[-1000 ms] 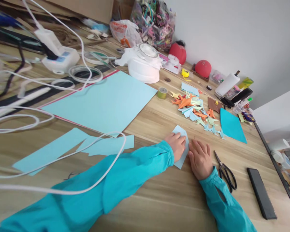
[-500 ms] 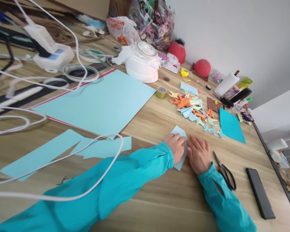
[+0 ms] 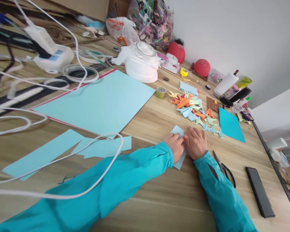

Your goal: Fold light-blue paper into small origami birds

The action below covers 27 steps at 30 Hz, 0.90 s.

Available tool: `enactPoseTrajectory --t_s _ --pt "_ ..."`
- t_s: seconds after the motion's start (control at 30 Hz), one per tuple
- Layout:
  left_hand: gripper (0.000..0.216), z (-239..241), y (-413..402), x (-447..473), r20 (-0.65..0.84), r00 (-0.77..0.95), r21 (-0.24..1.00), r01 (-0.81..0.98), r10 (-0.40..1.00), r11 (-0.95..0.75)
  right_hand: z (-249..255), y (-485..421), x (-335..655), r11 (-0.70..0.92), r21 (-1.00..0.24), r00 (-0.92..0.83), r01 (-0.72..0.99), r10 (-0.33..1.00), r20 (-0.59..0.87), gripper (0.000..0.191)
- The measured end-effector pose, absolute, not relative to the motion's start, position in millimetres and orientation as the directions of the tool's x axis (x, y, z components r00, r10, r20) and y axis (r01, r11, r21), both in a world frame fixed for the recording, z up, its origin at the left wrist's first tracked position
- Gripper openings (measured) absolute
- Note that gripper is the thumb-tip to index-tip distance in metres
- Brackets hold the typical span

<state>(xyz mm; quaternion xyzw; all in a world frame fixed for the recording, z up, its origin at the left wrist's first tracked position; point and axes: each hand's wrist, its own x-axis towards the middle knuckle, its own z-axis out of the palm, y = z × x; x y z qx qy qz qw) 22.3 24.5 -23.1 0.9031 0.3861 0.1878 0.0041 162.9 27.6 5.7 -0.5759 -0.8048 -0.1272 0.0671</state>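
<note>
A small folded sheet of light blue paper (image 3: 179, 163) lies on the wooden table, its middle covered by my hands. My left hand (image 3: 175, 146) presses it down with bent fingers from the left side. My right hand (image 3: 195, 142) lies over the paper's right edge, fingers stretched out and palm down, its thumb close against the left fingertips. Black-handled scissors (image 3: 226, 170) rest just right of my right wrist. Beyond my hands is a heap of folded paper pieces (image 3: 185, 102) in orange, pale blue and pale green.
A large light blue sheet (image 3: 99, 100) and cut strips (image 3: 44, 154) lie left. A white cable (image 3: 116, 158) loops over my left sleeve. At right are a dark flat slab (image 3: 260, 191) and a teal sheet (image 3: 230, 125). A spool (image 3: 160, 92) stands behind the hands.
My right hand has moved a little left and away from me, from beside the paper onto its right edge, closer to the left fingers. The left hand stays put.
</note>
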Motion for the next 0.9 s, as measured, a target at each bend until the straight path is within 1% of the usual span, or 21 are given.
enactPoseTrajectory --t_s 0.13,0.3,0.4,0.5,0.67,0.73,0.8,0.9 --pt "0.025 -24.5 24.6 21.9 0.348 0.633 0.143 0.693 0.691 -0.707 2.3 11.2 169.0 0.318 0.126 -0.340 0.940 0.907 0.247 0.036" --pt "0.024 -24.5 24.9 23.1 0.310 0.635 0.163 0.697 0.707 -0.698 1.4 -24.2 179.7 0.332 0.150 -0.359 0.931 0.905 0.226 0.036" --pt "0.027 -21.7 23.8 21.3 0.312 0.629 0.167 0.701 0.712 -0.693 4.3 -37.5 185.6 0.340 0.132 -0.363 0.931 0.903 0.232 0.034" --pt "0.031 -17.1 21.1 17.6 0.338 0.628 0.166 0.693 0.701 -0.701 8.5 -33.5 187.5 0.337 0.070 -0.343 0.939 0.897 0.280 0.031" --pt "0.038 -14.5 16.9 15.7 0.376 0.623 0.187 0.674 0.686 -0.714 3.7 5.0 177.9 0.322 -0.104 -0.244 0.941 0.859 0.451 0.028" --pt "0.032 -16.2 18.7 14.4 0.406 0.597 0.223 0.670 0.692 -0.708 -3.6 19.0 172.1 0.349 -0.155 -0.245 0.924 0.853 0.460 0.027" --pt "0.026 -17.9 23.7 10.1 0.449 0.529 0.287 0.678 0.720 -0.677 -10.6 25.6 167.8 0.355 -0.164 -0.246 0.921 0.852 0.461 0.026" --pt "0.025 -19.3 35.1 -0.2 0.499 0.315 0.422 0.726 0.808 -0.543 -14.9 22.6 166.5 0.381 -0.133 -0.280 0.915 0.836 0.472 0.025"
